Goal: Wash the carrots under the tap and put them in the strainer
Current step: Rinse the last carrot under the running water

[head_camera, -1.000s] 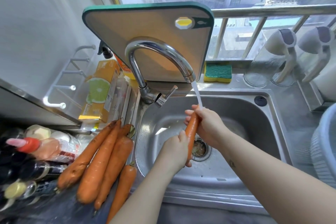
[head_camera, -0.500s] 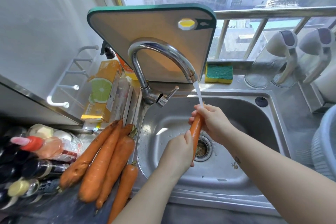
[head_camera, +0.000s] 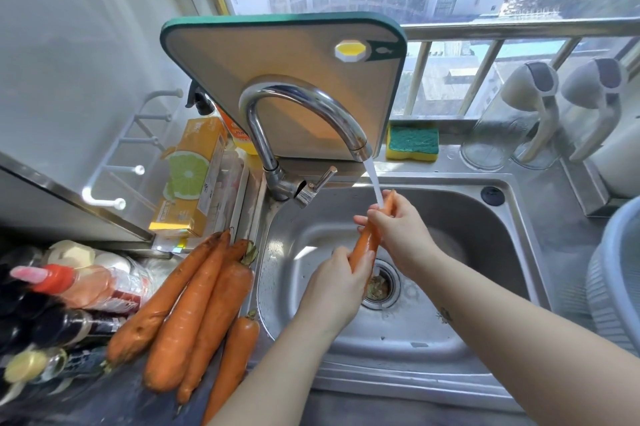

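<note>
You are at the washing step. The carrot [head_camera: 363, 245] is held over the sink [head_camera: 485, 252], above the drain, and the water stream [head_camera: 374, 180] from the tap [head_camera: 304, 103] falls on its far end. Your left hand [head_camera: 337, 283] grips the thick near end with the fingers curled round it. Your right hand [head_camera: 398, 235] wraps the thin far part, just under the stream. The long axis runs from near-left to far-right and rises, so the thin tip points away from you, up toward the spout. Several unwashed carrots [head_camera: 194, 308] lie on the counter left of the sink, so I judge the task is at an early stage. Next you should turn and rub the carrot so that water reaches its whole length. Then carry it right to the ribbed grey basket [head_camera: 616, 287], which is probably the strainer.
</note>
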A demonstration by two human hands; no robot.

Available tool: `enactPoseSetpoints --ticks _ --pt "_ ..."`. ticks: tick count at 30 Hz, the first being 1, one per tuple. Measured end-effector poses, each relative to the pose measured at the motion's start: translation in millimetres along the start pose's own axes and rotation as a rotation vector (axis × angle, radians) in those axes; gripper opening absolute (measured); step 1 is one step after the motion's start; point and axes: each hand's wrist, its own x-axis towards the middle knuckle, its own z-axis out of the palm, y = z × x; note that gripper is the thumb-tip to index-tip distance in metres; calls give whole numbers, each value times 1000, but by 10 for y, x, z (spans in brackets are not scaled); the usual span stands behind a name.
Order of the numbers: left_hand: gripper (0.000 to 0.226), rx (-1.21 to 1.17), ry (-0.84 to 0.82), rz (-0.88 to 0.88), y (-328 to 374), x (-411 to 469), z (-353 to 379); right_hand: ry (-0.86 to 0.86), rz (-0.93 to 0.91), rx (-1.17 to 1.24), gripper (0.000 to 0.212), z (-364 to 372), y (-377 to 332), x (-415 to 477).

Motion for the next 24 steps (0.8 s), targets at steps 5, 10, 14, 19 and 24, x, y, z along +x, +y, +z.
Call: enactPoseSetpoints --ticks 5,10,14,19,24 --pt "27 -194 -122 -100 27 -56 9 85 -63 -18 20 60 5 -42" --pt "21 -156 -143 -71 64 -76 58 35 133 359 28 115 -47 -42" --pt "27 -166 -99 -101 63 -40 65 -146 69 60 8 95 -44 -89" --pt "24 -3 -12 18 132 -42 80 52 3 77 18 98 -34 11" --pt "16 -263 -144 -20 144 -70 92 108 178 319 39 68 -69 24"
